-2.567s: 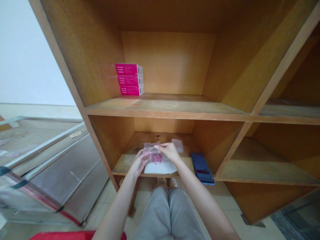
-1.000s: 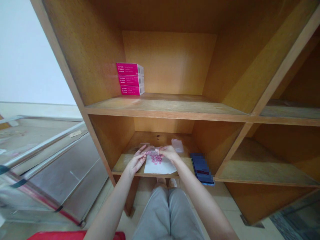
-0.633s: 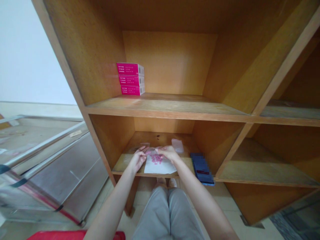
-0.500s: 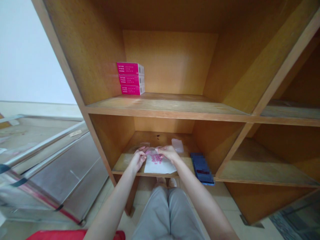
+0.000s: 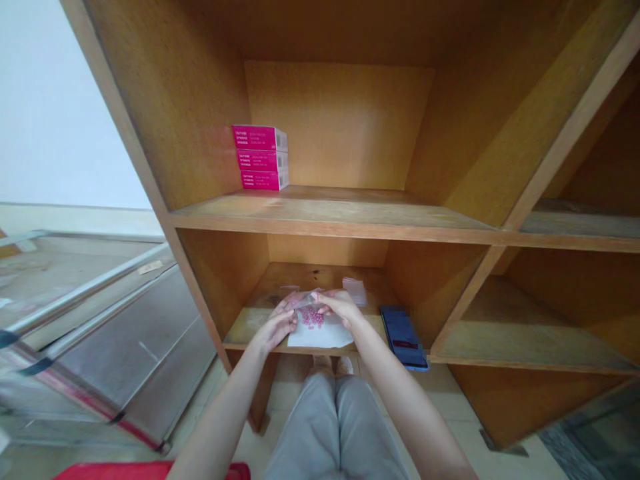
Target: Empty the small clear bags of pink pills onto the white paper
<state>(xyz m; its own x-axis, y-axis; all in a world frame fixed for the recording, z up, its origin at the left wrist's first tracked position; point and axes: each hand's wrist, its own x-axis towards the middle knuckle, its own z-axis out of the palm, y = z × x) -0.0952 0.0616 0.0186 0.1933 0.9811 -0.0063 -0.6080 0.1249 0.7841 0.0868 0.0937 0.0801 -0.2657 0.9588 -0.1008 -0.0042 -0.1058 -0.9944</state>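
Note:
Small pink beads (image 5: 313, 317) lie in a heap on a white sheet (image 5: 320, 337) at the front of the lower shelf. Just above the heap is a small clear plastic bag (image 5: 303, 301), stretched between my two hands. My left hand (image 5: 280, 323) grips its left side, palm partly turned up. My right hand (image 5: 337, 303) pinches the other side with thumb and fingers. What the bag contains is hard to make out. Behind my right hand lies a stack of clear bags (image 5: 355, 291).
A dark blue case (image 5: 404, 337) overhangs the shelf's front edge on the right. Three pink boxes (image 5: 261, 159) are stacked on the upper shelf (image 5: 340, 227). A glass-sided counter (image 5: 120, 340) stands at the left, with something red (image 5: 120, 471) below it.
My left hand has turned and opened out a little, its fingers now spread farther up along the bag. My right hand has shifted only slightly.

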